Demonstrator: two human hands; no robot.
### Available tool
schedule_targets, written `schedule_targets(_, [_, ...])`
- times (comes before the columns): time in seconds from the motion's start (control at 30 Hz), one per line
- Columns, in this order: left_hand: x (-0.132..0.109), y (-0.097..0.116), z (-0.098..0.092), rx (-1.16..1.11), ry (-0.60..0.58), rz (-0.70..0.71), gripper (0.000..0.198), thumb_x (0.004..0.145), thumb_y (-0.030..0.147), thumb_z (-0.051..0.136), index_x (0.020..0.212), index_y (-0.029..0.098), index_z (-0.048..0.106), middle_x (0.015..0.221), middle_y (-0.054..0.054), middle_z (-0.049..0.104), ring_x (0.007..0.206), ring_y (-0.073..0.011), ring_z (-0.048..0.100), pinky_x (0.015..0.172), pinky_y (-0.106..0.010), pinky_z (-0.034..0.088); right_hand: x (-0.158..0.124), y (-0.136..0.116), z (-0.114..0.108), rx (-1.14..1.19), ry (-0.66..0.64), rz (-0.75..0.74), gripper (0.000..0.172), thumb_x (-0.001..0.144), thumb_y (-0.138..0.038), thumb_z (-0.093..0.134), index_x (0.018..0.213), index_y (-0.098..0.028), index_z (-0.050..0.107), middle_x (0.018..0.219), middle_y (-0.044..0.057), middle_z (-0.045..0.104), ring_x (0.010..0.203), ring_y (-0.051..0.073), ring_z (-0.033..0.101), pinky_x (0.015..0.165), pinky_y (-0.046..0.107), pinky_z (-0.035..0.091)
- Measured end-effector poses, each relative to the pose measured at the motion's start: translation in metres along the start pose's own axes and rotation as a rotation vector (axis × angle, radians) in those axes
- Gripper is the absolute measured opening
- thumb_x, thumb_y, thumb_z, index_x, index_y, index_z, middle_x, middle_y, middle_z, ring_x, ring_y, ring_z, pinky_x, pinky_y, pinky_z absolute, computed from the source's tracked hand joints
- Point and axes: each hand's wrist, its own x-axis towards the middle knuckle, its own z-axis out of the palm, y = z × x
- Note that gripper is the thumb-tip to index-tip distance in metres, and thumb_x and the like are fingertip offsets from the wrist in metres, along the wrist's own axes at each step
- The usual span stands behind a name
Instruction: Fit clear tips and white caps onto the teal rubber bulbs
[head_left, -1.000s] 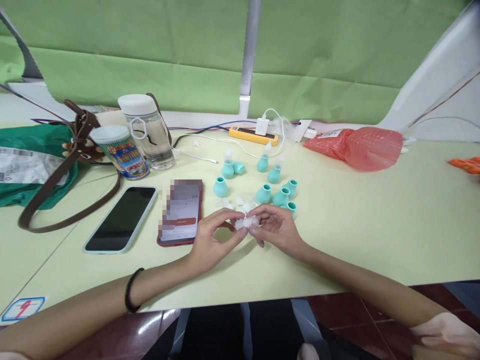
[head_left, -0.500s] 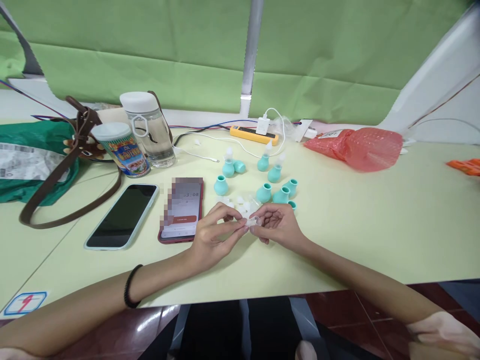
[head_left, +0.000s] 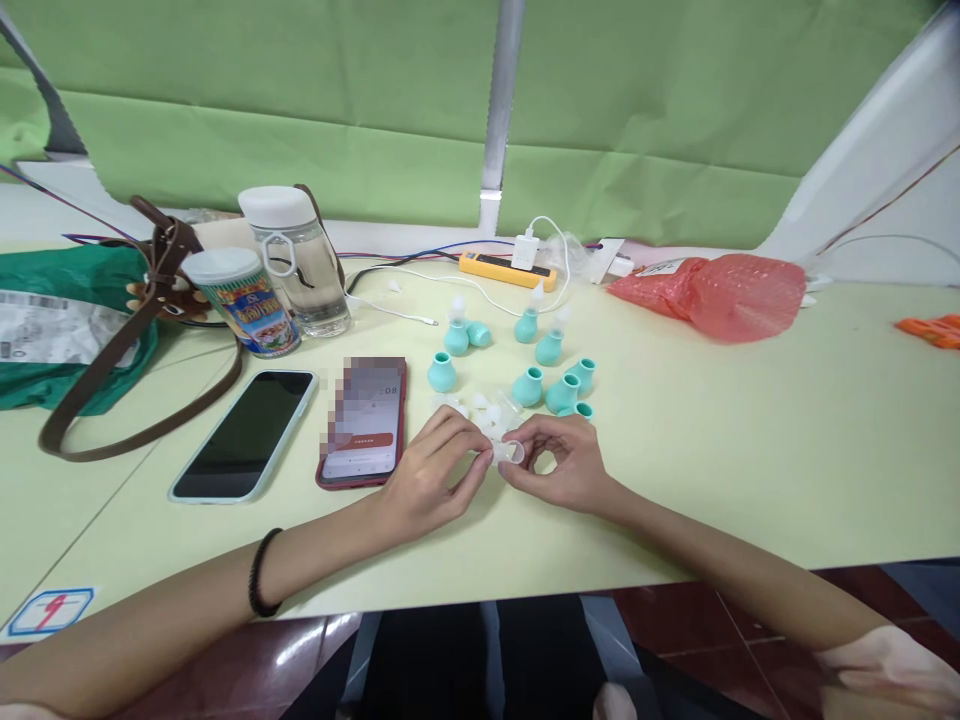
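Between my two hands is a small clear plastic nozzle piece (head_left: 509,453) with a round open rim facing right. My left hand (head_left: 439,465) pinches its narrow end between thumb and fingertips. The thumb and index finger of my right hand (head_left: 564,462) grip the rim, the other fingers curled. Just beyond my fingertips lie several loose white and clear plastic parts (head_left: 487,408). Several teal rubber bulbs with open necks, such as this bulb (head_left: 442,372), stand behind them. Three teal bulbs farther back carry clear tips, among them this tipped bulb (head_left: 550,346).
Left of my hands lie a phone with a lit screen (head_left: 366,420) and a dark phone (head_left: 246,435). Behind stand a water bottle (head_left: 311,270), a printed cup (head_left: 251,305) and a brown strap (head_left: 82,440). A yellow power strip (head_left: 487,266) and a red plastic package (head_left: 742,298) lie at the back.
My right hand's fingers have shifted and opened a little around the rim, showing more of the clear piece. Both hands otherwise stay in nearly the same place.
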Motion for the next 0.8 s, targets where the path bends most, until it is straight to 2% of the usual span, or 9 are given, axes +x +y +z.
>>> schedule_targets(0.13, [0.001,0.001,0.000,-0.004,-0.034,-0.057,0.008,0.075,0.006,0.048,0.076,0.014,0.049,0.068,-0.004,0.053,0.067,-0.0140,0.045,0.061,-0.029,0.041,0.000,-0.002,0.002,0.017,0.021,0.027,0.008,0.059,-0.020,0.061,0.064,-0.017,0.056,0.046,-0.003,0.053,0.041,0.008,0.049,0.038,0.021,0.042])
schedule_targets(0.3, [-0.001,0.003,0.000,-0.030,0.009,-0.163,0.007,0.076,0.008,0.046,0.075,0.015,0.047,0.064,-0.002,0.049,0.065,-0.0127,0.044,0.059,-0.026,0.040,0.002,-0.005,0.003,0.063,0.093,0.172,0.014,0.055,-0.019,0.064,0.058,-0.017,0.051,0.049,-0.002,0.054,0.040,0.009,0.050,0.038,0.021,0.043])
schedule_targets(0.43, [0.001,0.001,-0.001,-0.053,0.048,-0.318,0.004,0.078,0.012,0.045,0.076,0.015,0.047,0.067,-0.001,0.049,0.061,-0.0108,0.046,0.057,-0.024,0.041,0.006,-0.008,0.001,0.151,0.170,0.261,0.019,0.057,-0.020,0.064,0.058,-0.018,0.045,0.049,-0.003,0.052,0.040,0.010,0.052,0.037,0.023,0.044])
schedule_targets(0.53, [0.003,-0.004,-0.001,0.023,-0.020,-0.343,0.005,0.079,0.013,0.045,0.077,0.015,0.049,0.069,-0.002,0.053,0.063,-0.0122,0.049,0.059,-0.025,0.043,0.008,-0.006,-0.001,0.046,0.192,0.182,0.015,0.061,-0.022,0.062,0.063,-0.018,0.049,0.052,-0.002,0.053,0.042,0.010,0.052,0.039,0.022,0.044])
schedule_targets(0.6, [0.003,-0.009,0.001,0.129,-0.110,-0.283,0.008,0.079,0.013,0.044,0.076,0.015,0.051,0.068,-0.003,0.055,0.067,-0.0148,0.049,0.060,-0.027,0.043,0.008,-0.002,-0.001,-0.118,0.139,0.077,0.011,0.064,-0.024,0.060,0.072,-0.019,0.054,0.056,-0.002,0.055,0.042,0.008,0.051,0.041,0.022,0.044])
schedule_targets(0.7, [0.000,-0.016,0.006,0.301,-0.195,-0.177,0.013,0.080,0.012,0.042,0.074,0.014,0.053,0.066,-0.005,0.057,0.069,-0.0180,0.048,0.060,-0.030,0.044,0.007,0.009,0.001,-0.350,0.018,-0.057,0.015,0.070,-0.023,0.054,0.084,-0.020,0.058,0.060,-0.001,0.056,0.040,0.007,0.045,0.044,0.023,0.042])
schedule_targets(0.8, [-0.003,-0.021,0.009,0.412,-0.248,-0.103,0.017,0.081,0.009,0.041,0.074,0.012,0.056,0.066,-0.007,0.058,0.070,-0.0191,0.048,0.061,-0.032,0.044,0.006,0.018,0.003,-0.452,-0.066,-0.093,0.020,0.073,-0.021,0.050,0.091,-0.019,0.058,0.069,0.002,0.055,0.042,0.007,0.044,0.044,0.023,0.040])
